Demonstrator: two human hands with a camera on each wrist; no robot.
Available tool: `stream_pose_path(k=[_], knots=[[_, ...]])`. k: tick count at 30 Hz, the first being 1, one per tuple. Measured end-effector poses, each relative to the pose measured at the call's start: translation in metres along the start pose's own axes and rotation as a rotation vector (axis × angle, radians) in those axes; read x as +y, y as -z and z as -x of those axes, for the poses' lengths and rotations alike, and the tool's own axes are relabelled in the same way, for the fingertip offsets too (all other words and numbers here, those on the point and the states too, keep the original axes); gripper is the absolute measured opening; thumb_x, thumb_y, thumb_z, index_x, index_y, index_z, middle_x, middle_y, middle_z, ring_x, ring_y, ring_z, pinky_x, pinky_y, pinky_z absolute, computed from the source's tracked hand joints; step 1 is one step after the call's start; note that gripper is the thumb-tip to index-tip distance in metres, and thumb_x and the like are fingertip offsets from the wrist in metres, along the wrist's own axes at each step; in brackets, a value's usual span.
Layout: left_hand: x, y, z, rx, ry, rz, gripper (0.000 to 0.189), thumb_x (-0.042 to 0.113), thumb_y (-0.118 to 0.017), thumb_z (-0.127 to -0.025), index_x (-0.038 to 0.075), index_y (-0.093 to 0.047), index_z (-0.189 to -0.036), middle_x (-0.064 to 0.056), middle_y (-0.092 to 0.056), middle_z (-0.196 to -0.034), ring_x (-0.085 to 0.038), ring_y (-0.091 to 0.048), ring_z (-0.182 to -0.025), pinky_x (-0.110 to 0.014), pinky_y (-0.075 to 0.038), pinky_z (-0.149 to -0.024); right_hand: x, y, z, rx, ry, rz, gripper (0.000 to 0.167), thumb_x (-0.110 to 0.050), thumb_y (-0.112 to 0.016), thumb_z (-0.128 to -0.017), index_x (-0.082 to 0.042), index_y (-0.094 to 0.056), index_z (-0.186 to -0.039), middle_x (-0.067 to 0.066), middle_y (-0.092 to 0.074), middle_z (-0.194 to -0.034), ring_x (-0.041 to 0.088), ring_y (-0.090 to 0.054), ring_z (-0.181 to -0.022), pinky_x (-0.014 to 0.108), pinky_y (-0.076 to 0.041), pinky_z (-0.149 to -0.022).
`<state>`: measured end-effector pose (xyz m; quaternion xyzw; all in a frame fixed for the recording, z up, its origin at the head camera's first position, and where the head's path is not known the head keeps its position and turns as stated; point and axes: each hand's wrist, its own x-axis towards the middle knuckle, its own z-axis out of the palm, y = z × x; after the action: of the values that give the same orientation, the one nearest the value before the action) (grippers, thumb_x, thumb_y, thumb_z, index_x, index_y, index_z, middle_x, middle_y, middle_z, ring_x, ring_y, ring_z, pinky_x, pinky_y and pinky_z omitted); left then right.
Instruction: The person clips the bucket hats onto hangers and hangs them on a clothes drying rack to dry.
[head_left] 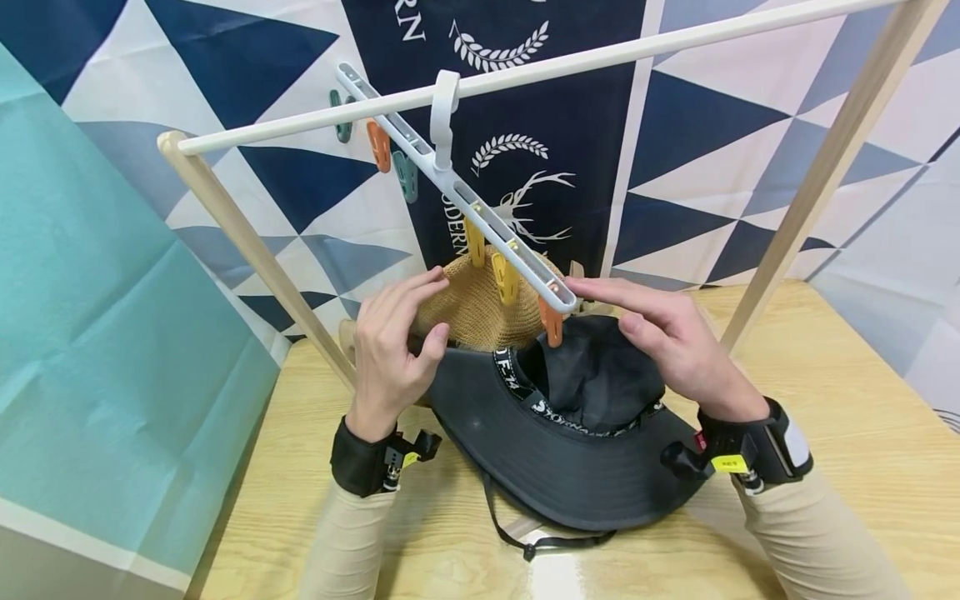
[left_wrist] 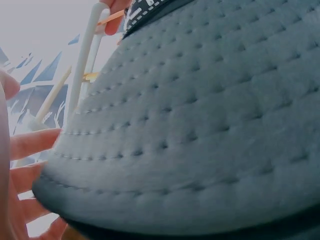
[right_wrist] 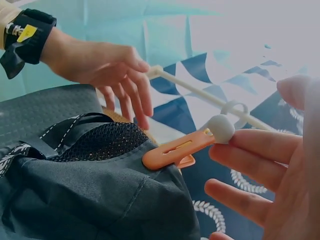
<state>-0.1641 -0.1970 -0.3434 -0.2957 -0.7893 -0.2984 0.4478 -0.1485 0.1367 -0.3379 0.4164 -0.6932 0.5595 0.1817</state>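
Note:
A black wide-brimmed hat (head_left: 600, 375) hangs by its crown from the orange clip (right_wrist: 177, 150) at the near end of a pale clip hanger (head_left: 491, 221). My right hand (head_left: 675, 333) has its fingers extended, the tips touching the hanger's rounded end. My left hand (head_left: 393, 350) is held with loosely spread fingers left of the hanger, beside the black brim (left_wrist: 190, 125). Behind the black hat is a woven straw hat (head_left: 472, 308), partly hidden, below two yellow clips (head_left: 506, 279). Neither hand grips anything.
The hanger hooks over a white rod (head_left: 570, 62) on a wooden frame with posts (head_left: 247, 250) left and right. Green and orange clips (head_left: 379, 146) dangle from its far end. A chin cord (head_left: 540, 543) trails onto the wooden table (head_left: 262, 500). Patterned cloth (head_left: 307, 192) covers the wall.

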Motion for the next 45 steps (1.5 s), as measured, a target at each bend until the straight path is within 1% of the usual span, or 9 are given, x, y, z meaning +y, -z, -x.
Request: stream_pose_path(k=[10,14,19,25,30,36,39,43,45], knots=[[0.007,0.003,0.003,0.016,0.004,0.041,0.077,0.069,-0.038,-0.114,0.007,-0.082,-0.130,-0.012,-0.083,-0.137,-0.035,-0.078,-0.121,-0.054,-0.051,-0.093,-0.022,-0.011,0.004,-0.020,0.152,0.029,0.042,-0.018,-0.056,-0.116,0.006,-0.070,-0.148,0.002,-0.073,-0.155,0.014,-0.065,-0.152,0.026,-0.045,-0.129],[0.008,0.006,0.002,0.014,-0.001,0.045,0.077,0.069,-0.038,-0.115,0.008,-0.082,-0.129,-0.012,-0.083,-0.136,-0.035,-0.079,-0.122,-0.053,-0.050,-0.090,-0.031,-0.019,0.005,-0.052,0.214,0.033,0.044,-0.015,-0.057,-0.114,0.007,-0.066,-0.151,0.005,-0.068,-0.162,0.020,-0.059,-0.159,0.030,-0.040,-0.134],[0.008,0.013,0.004,0.012,0.007,0.012,0.079,0.071,-0.036,-0.114,0.008,-0.081,-0.131,-0.012,-0.084,-0.135,-0.034,-0.080,-0.120,-0.051,-0.052,-0.085,-0.042,-0.035,0.003,-0.088,0.259,0.092,0.048,-0.009,-0.058,-0.109,0.004,-0.064,-0.155,0.007,-0.064,-0.166,0.024,-0.053,-0.164,0.035,-0.037,-0.137],[0.007,0.019,0.007,-0.024,0.019,-0.003,0.081,0.073,-0.035,-0.114,0.008,-0.079,-0.137,-0.012,-0.083,-0.137,-0.033,-0.080,-0.121,-0.051,-0.051,-0.082,-0.056,-0.053,0.003,-0.140,0.243,0.134,0.059,-0.006,-0.063,-0.103,0.001,-0.059,-0.161,0.010,-0.061,-0.169,0.026,-0.048,-0.167,0.036,-0.032,-0.140],[-0.003,0.021,0.002,-0.092,0.041,0.052,0.087,0.077,-0.031,-0.113,0.008,-0.076,-0.140,-0.014,-0.080,-0.141,-0.035,-0.078,-0.128,-0.053,-0.052,-0.088,-0.062,-0.058,0.004,-0.232,0.166,0.224,0.078,-0.002,-0.071,-0.093,-0.006,-0.051,-0.168,0.009,-0.054,-0.175,0.027,-0.043,-0.169,0.034,-0.026,-0.142],[-0.014,0.023,-0.006,-0.145,0.055,0.120,0.095,0.081,-0.028,-0.112,0.004,-0.076,-0.139,-0.018,-0.079,-0.140,-0.038,-0.077,-0.131,-0.061,-0.055,-0.098,-0.066,-0.066,-0.003,-0.326,0.137,0.263,0.082,-0.009,-0.074,-0.097,-0.008,-0.043,-0.173,0.011,-0.044,-0.182,0.029,-0.042,-0.170,0.034,-0.027,-0.142],[-0.014,0.024,-0.005,-0.151,0.045,0.110,0.098,0.083,-0.027,-0.111,0.003,-0.076,-0.137,-0.019,-0.079,-0.138,-0.037,-0.078,-0.122,-0.060,-0.055,-0.096,-0.065,-0.074,-0.005,-0.350,0.162,0.251,0.084,-0.009,-0.074,-0.098,-0.007,-0.039,-0.175,0.012,-0.040,-0.183,0.028,-0.041,-0.171,0.035,-0.028,-0.141],[-0.014,0.025,-0.004,-0.144,0.024,0.091,0.103,0.085,-0.021,-0.110,0.002,-0.076,-0.135,-0.019,-0.080,-0.133,-0.030,-0.074,-0.095,-0.049,-0.051,-0.085,-0.065,-0.083,-0.009,-0.374,0.180,0.245,0.084,-0.011,-0.073,-0.100,-0.008,-0.037,-0.176,0.011,-0.036,-0.185,0.028,-0.038,-0.172,0.036,-0.028,-0.142],[-0.016,0.027,-0.003,-0.139,0.016,0.097,0.106,0.086,-0.018,-0.109,0.002,-0.076,-0.136,-0.020,-0.080,-0.132,-0.029,-0.071,-0.090,-0.047,-0.049,-0.081,-0.066,-0.087,-0.012,-0.385,0.185,0.243,0.083,-0.012,-0.073,-0.101,-0.009,-0.037,-0.176,0.011,-0.035,-0.186,0.028,-0.037,-0.173,0.038,-0.029,-0.142]])
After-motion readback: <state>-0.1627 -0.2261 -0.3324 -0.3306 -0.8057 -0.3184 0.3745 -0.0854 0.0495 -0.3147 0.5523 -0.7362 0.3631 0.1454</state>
